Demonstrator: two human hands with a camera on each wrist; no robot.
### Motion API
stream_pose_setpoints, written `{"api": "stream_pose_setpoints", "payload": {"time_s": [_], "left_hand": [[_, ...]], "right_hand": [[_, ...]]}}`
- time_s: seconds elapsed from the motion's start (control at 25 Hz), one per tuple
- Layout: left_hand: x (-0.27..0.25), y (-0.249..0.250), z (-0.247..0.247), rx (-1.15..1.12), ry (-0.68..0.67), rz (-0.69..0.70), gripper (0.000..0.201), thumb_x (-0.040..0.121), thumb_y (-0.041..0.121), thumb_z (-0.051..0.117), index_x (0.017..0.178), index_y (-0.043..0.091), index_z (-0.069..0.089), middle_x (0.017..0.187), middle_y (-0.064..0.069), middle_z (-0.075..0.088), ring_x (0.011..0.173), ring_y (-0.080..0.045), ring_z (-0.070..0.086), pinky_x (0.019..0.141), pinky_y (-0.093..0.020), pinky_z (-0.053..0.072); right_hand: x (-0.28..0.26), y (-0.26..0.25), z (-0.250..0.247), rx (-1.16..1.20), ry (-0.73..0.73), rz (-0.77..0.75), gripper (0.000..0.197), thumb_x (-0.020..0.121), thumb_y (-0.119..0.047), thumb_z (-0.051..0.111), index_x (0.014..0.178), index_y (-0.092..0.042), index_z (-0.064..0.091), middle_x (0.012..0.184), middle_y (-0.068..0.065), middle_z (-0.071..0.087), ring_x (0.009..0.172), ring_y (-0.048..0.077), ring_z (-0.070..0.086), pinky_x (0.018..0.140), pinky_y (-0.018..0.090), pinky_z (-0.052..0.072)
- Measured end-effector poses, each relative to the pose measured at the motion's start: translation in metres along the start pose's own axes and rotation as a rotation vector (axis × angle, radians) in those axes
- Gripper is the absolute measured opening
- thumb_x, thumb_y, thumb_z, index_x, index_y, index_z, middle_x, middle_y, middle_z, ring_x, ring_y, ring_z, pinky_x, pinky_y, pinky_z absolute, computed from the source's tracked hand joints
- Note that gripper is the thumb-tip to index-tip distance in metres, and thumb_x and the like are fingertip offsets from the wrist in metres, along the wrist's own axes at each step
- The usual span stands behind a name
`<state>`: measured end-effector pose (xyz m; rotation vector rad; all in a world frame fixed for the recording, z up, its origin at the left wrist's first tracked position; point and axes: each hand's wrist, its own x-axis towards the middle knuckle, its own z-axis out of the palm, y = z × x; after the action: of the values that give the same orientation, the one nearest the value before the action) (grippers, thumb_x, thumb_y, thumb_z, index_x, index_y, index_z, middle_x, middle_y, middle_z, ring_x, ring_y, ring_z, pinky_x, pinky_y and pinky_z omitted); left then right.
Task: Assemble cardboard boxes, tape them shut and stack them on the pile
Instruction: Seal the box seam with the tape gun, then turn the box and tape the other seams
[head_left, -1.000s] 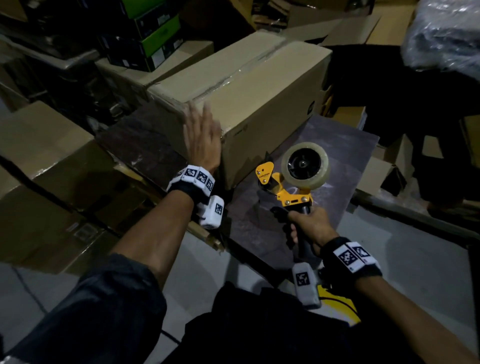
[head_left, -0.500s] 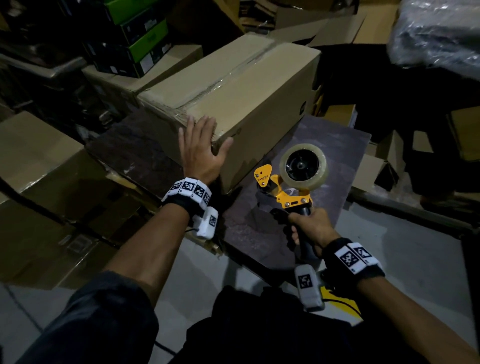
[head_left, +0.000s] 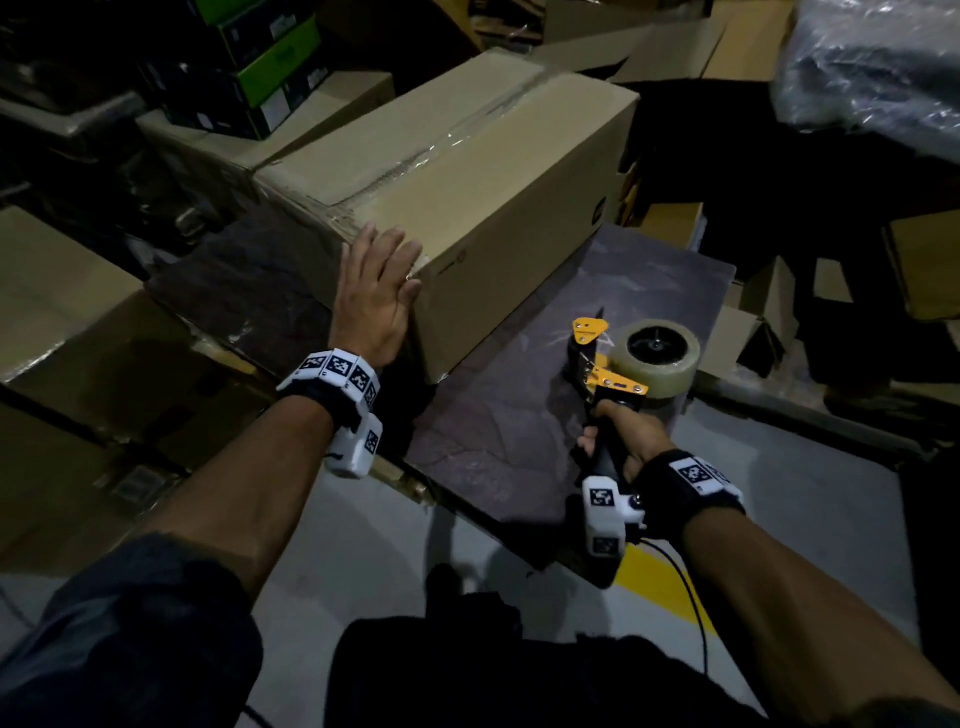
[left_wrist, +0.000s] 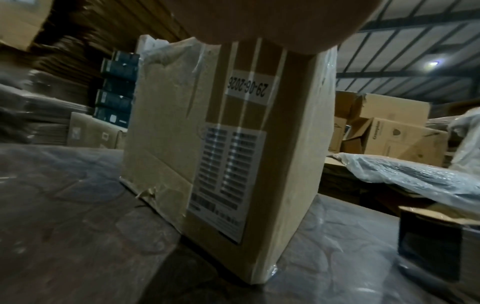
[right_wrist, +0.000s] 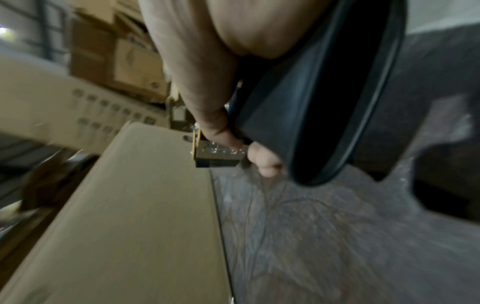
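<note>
Crowding table (head_left: 498, 457): taped box (head_left: 467, 171), tape dispenser (head_left: 623, 358), stacked cartons (head_left: 62, 312) behind.

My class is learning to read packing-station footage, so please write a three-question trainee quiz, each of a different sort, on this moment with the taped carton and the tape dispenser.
1. True or false: the left hand lies flat, fingers straight, against the near end of the cardboard box.
2. Which hand grips the tape dispenser? A) left B) right C) both
3. Fill in: the date sticker on the box's end face reads ____.

Key
1. True.
2. B: the right hand holds its handle, with the roll low over the dark table.
3. 29-06-2026, seen upside down in the left wrist view.
</note>
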<state>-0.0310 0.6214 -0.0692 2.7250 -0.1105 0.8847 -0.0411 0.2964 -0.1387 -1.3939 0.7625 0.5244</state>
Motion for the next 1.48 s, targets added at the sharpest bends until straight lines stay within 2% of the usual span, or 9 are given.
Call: {"api": "stream_pose_setpoints", "payload": {"time_s": [0.4, 0.48, 0.52, 0.6, 0.76, 0.92, 1.08, 1.24, 1.48], "left_hand": [[0.009, -0.012, 0.017, 0.013, 0.218, 0.002, 0.035, 0.087, 0.039, 0.062, 0.113, 0.016, 0.054, 0.123, -0.011, 0.058, 0.126, -0.032, 0.043, 0.112, -0.06, 0.024], [0.011, -0.025, 0.016, -0.014, 0.24, 0.034, 0.034, 0.088, 0.037, 0.063, 0.113, 0.014, 0.057, 0.122, -0.012, 0.057, 0.125, -0.032, 0.043, 0.111, -0.061, 0.023], [0.013, -0.033, 0.014, -0.031, 0.244, 0.041, 0.033, 0.088, 0.036, 0.063, 0.112, 0.013, 0.057, 0.122, -0.012, 0.057, 0.125, -0.032, 0.043, 0.111, -0.061, 0.023], [0.017, -0.049, 0.011, -0.073, 0.236, 0.057, 0.032, 0.088, 0.033, 0.063, 0.112, 0.012, 0.057, 0.122, -0.013, 0.057, 0.125, -0.034, 0.044, 0.111, -0.062, 0.023], [0.023, -0.077, 0.005, -0.172, 0.209, 0.07, 0.031, 0.089, 0.03, 0.062, 0.113, 0.011, 0.057, 0.124, -0.015, 0.056, 0.127, -0.035, 0.043, 0.112, -0.063, 0.02], [0.024, -0.088, 0.003, -0.219, 0.192, 0.093, 0.032, 0.089, 0.028, 0.061, 0.114, 0.009, 0.056, 0.126, -0.016, 0.056, 0.128, -0.037, 0.041, 0.111, -0.065, 0.021], [0.023, -0.108, -0.007, -0.247, 0.166, 0.085, 0.033, 0.091, 0.025, 0.058, 0.119, 0.007, 0.056, 0.133, -0.014, 0.055, 0.134, -0.035, 0.036, 0.115, -0.057, 0.022], [0.015, -0.159, -0.032, -0.203, 0.12, -0.027, 0.036, 0.094, 0.019, 0.055, 0.125, 0.002, 0.057, 0.139, -0.015, 0.051, 0.138, -0.033, 0.033, 0.118, -0.024, 0.015], [0.018, -0.221, -0.066, 0.057, 0.171, -0.551, 0.045, 0.095, 0.014, 0.046, 0.14, 0.013, 0.045, 0.153, -0.013, 0.033, 0.142, -0.036, 0.023, 0.116, -0.044, 0.019]], "right_hand": [[0.031, -0.016, 0.027, 0.004, 0.221, -0.09, 0.019, 0.082, -0.008, 0.069, 0.084, 0.009, 0.06, 0.054, 0.015, 0.057, 0.041, 0.025, 0.055, 0.041, 0.028, 0.049], [0.035, -0.016, 0.024, -0.175, 0.308, -0.139, 0.041, 0.071, -0.023, 0.081, 0.095, 0.008, 0.069, 0.074, 0.015, 0.071, 0.068, 0.028, 0.07, 0.064, 0.034, 0.06], [0.034, -0.016, 0.023, -0.271, 0.342, -0.144, 0.049, 0.069, -0.028, 0.084, 0.103, 0.005, 0.071, 0.092, 0.016, 0.074, 0.086, 0.032, 0.072, 0.081, 0.039, 0.059], [0.028, -0.018, 0.024, -0.362, 0.409, -0.171, 0.048, 0.077, -0.03, 0.083, 0.111, 0.002, 0.071, 0.113, 0.019, 0.07, 0.106, 0.036, 0.067, 0.095, 0.042, 0.053], [0.004, -0.028, 0.038, -0.508, 0.558, -0.207, 0.04, 0.088, -0.026, 0.068, 0.121, -0.002, 0.065, 0.126, 0.021, 0.065, 0.118, 0.04, 0.058, 0.101, 0.039, 0.046], [-0.019, -0.057, 0.068, -0.527, 0.755, -0.254, 0.064, 0.084, -0.034, 0.064, 0.138, -0.003, 0.047, 0.143, 0.023, 0.047, 0.133, 0.041, 0.044, 0.111, 0.043, 0.037], [-0.024, -0.101, 0.126, -0.58, 0.574, -0.586, 0.056, 0.091, -0.025, 0.06, 0.139, -0.002, 0.044, 0.145, 0.024, 0.038, 0.132, 0.043, 0.041, 0.11, 0.048, 0.036], [-0.018, -0.147, 0.177, -0.631, 0.454, -0.841, 0.052, 0.091, -0.024, 0.058, 0.138, -0.006, 0.044, 0.144, 0.019, 0.036, 0.132, 0.039, 0.038, 0.109, 0.045, 0.035], [-0.002, -0.203, 0.194, -0.527, 0.504, -0.933, 0.065, 0.096, -0.033, 0.058, 0.149, -0.006, 0.032, 0.154, 0.016, 0.027, 0.139, 0.033, 0.03, 0.11, 0.035, 0.024]]}}
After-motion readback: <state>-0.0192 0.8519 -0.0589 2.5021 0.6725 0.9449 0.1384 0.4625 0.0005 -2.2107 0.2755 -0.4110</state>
